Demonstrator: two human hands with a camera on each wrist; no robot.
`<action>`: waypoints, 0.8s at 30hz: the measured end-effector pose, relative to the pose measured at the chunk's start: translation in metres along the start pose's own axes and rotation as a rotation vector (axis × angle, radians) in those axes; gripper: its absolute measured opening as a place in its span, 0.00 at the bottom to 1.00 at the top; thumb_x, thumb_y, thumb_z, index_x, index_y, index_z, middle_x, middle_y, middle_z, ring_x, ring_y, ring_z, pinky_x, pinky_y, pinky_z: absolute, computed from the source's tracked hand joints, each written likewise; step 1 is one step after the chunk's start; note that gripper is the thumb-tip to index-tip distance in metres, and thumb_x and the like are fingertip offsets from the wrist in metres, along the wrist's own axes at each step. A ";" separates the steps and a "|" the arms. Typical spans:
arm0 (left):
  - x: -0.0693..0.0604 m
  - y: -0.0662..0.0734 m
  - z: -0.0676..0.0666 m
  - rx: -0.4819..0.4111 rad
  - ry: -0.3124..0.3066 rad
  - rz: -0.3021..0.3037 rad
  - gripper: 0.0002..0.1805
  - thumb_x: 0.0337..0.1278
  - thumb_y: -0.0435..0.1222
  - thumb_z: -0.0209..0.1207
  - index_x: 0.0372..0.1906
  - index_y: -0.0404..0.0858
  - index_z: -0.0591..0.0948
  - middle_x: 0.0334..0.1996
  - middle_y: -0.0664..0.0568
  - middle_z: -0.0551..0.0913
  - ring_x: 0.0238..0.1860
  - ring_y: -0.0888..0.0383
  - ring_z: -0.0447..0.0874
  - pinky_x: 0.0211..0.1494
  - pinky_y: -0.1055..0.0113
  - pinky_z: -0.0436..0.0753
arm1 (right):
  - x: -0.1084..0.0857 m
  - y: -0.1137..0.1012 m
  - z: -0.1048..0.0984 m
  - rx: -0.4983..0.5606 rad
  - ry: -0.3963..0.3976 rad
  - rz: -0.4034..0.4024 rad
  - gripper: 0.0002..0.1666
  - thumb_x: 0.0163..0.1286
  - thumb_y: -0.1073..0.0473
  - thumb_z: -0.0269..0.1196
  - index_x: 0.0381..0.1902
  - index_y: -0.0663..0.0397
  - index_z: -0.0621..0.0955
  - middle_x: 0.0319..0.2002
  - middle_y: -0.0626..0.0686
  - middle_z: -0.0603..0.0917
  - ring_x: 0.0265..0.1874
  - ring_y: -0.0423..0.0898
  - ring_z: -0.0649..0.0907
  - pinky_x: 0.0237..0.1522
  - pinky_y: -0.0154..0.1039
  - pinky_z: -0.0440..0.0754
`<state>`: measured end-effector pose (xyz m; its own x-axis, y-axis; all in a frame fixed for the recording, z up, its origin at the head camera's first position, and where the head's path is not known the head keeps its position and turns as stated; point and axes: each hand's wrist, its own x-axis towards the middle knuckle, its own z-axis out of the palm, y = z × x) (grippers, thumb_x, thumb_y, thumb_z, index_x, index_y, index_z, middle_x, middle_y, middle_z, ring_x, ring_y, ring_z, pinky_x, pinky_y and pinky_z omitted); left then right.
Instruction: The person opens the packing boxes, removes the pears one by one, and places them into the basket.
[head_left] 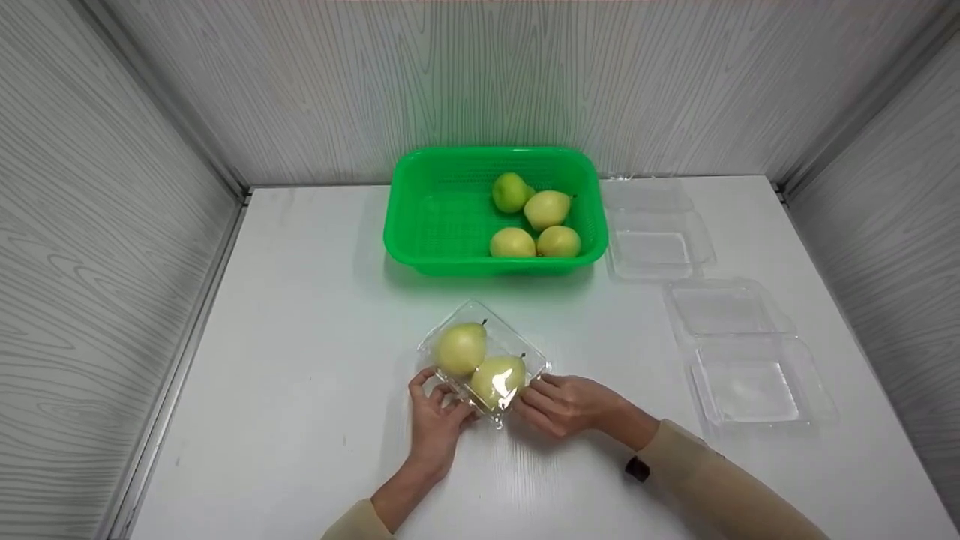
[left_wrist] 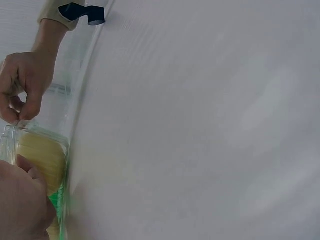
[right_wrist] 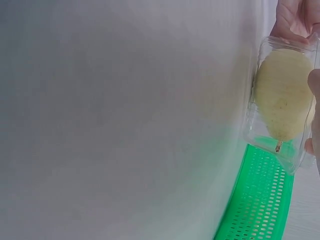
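Observation:
A clear plastic clamshell box [head_left: 491, 311] stands turned cornerwise on the table, with two yellow-green pears inside, one pear [head_left: 460, 348] farther left and another pear [head_left: 498, 379] nearer. Its lid lies over them, catching a bright glare. My left hand [head_left: 436, 431] holds the near left side, fingers bent along the edge. At the right corner, my right hand [head_left: 559, 405] pinches the rim; the left wrist view also shows this right hand [left_wrist: 27, 82] with thumb and finger together at the box edge. In the right wrist view a pear [right_wrist: 284, 95] shows through the box wall.
Behind the box stands a green basket [head_left: 409, 259] with several pears [head_left: 512, 244] in its right half. Two open, lidded clear boxes lie at the right: a farther box [head_left: 652, 251] beside the basket and a nearer box [head_left: 750, 382]. Wood-grain panels enclose the table.

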<state>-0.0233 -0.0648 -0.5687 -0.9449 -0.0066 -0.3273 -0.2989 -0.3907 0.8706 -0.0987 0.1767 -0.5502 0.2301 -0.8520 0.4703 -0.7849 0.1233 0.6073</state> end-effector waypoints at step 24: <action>-0.001 0.002 0.002 0.037 0.003 0.006 0.44 0.66 0.23 0.62 0.74 0.43 0.47 0.53 0.48 0.76 0.44 0.61 0.84 0.42 0.70 0.87 | -0.004 0.000 -0.001 0.011 -0.020 0.015 0.23 0.82 0.57 0.44 0.43 0.57 0.87 0.36 0.50 0.89 0.32 0.42 0.87 0.36 0.32 0.91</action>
<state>-0.0230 -0.0636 -0.5655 -0.9462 -0.0113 -0.3232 -0.2982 -0.3564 0.8855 -0.0995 0.1807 -0.5513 0.2068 -0.8599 0.4667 -0.7943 0.1310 0.5932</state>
